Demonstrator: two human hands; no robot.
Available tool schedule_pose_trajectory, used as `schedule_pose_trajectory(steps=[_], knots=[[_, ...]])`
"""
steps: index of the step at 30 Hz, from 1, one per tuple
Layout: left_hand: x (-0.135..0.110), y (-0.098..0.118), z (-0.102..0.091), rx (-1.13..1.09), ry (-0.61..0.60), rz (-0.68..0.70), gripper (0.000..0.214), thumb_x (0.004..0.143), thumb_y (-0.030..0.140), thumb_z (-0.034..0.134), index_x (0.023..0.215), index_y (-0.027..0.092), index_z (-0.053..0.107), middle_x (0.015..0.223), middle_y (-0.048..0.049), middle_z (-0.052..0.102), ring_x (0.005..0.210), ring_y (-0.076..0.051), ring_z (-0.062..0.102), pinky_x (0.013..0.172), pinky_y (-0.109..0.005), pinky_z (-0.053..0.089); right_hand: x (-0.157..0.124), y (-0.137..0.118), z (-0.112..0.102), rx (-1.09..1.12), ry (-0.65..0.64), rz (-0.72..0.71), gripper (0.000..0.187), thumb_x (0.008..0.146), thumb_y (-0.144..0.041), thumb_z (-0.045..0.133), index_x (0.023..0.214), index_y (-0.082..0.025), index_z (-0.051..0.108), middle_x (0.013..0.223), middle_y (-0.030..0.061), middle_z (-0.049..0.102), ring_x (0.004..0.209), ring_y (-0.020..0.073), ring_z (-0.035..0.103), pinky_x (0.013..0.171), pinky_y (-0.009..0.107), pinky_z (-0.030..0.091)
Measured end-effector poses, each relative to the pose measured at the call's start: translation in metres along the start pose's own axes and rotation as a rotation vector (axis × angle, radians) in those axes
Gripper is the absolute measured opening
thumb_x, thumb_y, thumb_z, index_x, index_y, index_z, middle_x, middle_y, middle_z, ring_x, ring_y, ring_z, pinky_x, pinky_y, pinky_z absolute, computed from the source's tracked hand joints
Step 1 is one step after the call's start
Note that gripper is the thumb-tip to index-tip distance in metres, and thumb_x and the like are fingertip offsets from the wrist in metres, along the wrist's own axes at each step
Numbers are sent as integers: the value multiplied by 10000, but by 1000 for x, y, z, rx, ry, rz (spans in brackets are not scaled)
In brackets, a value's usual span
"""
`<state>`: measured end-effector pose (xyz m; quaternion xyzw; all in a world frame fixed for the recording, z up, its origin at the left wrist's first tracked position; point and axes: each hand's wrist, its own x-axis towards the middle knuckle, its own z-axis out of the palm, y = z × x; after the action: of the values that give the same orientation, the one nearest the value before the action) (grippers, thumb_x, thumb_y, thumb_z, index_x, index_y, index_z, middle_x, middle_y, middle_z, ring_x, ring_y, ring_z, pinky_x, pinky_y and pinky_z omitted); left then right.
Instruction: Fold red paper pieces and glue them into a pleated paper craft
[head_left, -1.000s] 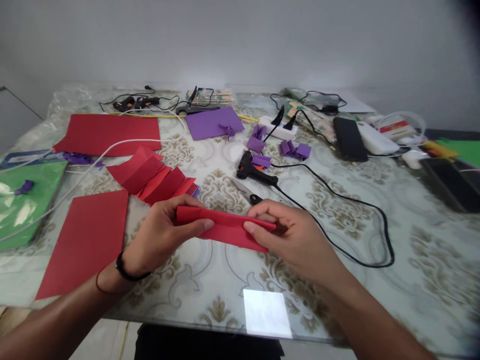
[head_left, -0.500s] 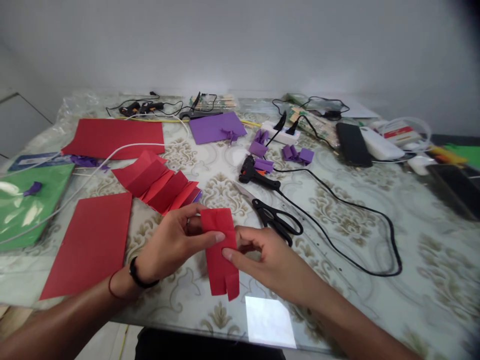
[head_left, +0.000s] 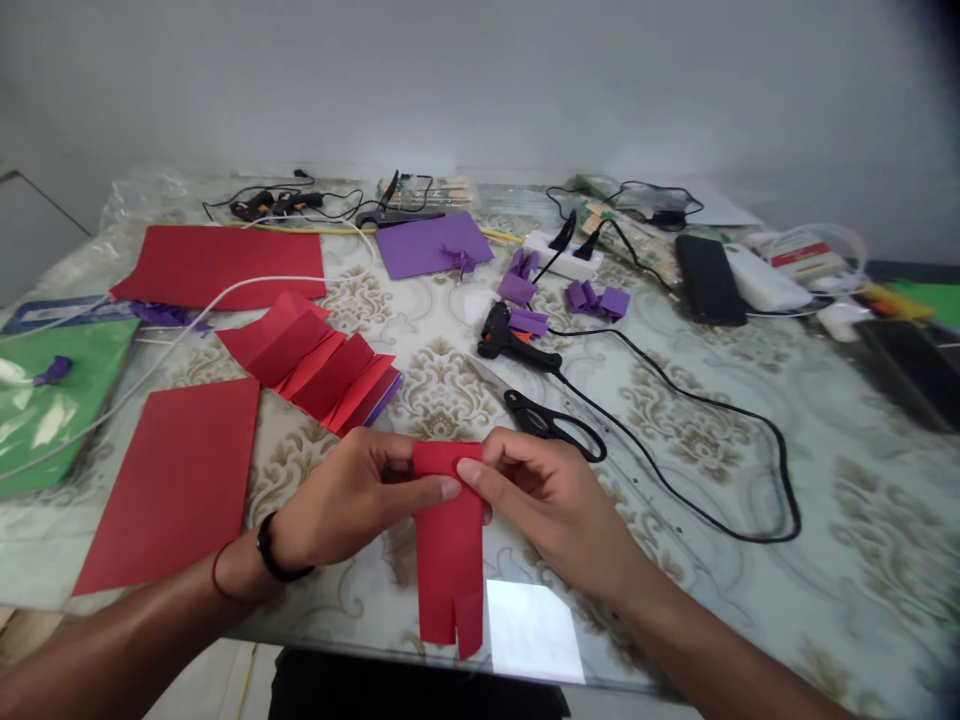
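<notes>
Both my hands pinch a folded red paper strip (head_left: 448, 555) at its upper end, above the near edge of the table. My left hand (head_left: 356, 505) grips its left side, thumb on top. My right hand (head_left: 544, 495) grips the right side, thumb meeting the left thumb on the paper. The strip hangs lengthwise toward me, and its lower end shows a slit. Black-handled scissors (head_left: 544, 415) lie just beyond my right hand. A pleated red paper (head_left: 315, 360) lies beyond my left hand.
Flat red sheets (head_left: 176, 470) (head_left: 217, 262) lie left, a green sheet (head_left: 52, 400) at the far left. A black glue gun (head_left: 510, 340) with a looping cord (head_left: 720, 460), purple paper pieces (head_left: 596, 298), a purple sheet (head_left: 431, 243), a power strip (head_left: 559, 258) and phones (head_left: 709, 280) lie further back.
The red strip, held crosswise a second ago, now hangs lengthwise toward me. My hands have drawn together at its top end, and the scissors behind them came into view.
</notes>
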<state>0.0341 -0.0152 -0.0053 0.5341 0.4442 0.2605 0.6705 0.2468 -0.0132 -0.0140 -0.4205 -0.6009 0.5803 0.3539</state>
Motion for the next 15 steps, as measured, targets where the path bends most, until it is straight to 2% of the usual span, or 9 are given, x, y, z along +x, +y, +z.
schedule_pose_trajectory(steps=[3, 10, 15], knots=[[0, -1, -1, 0, -14, -3, 240, 939, 382, 739, 965, 164, 835, 897, -51, 813, 743, -163, 688, 678, -252, 507, -1, 1, 0, 7, 2, -10, 384, 988, -425, 678, 687, -207, 583, 613, -28, 600, 569, 117, 533, 544, 257, 393], [-1, 3, -1, 70, -17, 5, 298, 919, 410, 735, 797, 142, 781, 729, -31, 733, 643, -150, 628, 590, -247, 474, 0, 2, 1, 3, 21, -27, 376, 1001, -438, 653, 712, -208, 587, 641, -40, 535, 586, 117, 470, 546, 267, 372], [-1, 5, -1, 99, -16, 14, 269, 925, 401, 732, 822, 163, 804, 708, -28, 734, 664, -177, 666, 589, -256, 509, 1, 0, 0, -11, 19, -1, 380, 990, -477, 676, 729, -206, 623, 651, -28, 576, 599, 129, 509, 557, 278, 385]])
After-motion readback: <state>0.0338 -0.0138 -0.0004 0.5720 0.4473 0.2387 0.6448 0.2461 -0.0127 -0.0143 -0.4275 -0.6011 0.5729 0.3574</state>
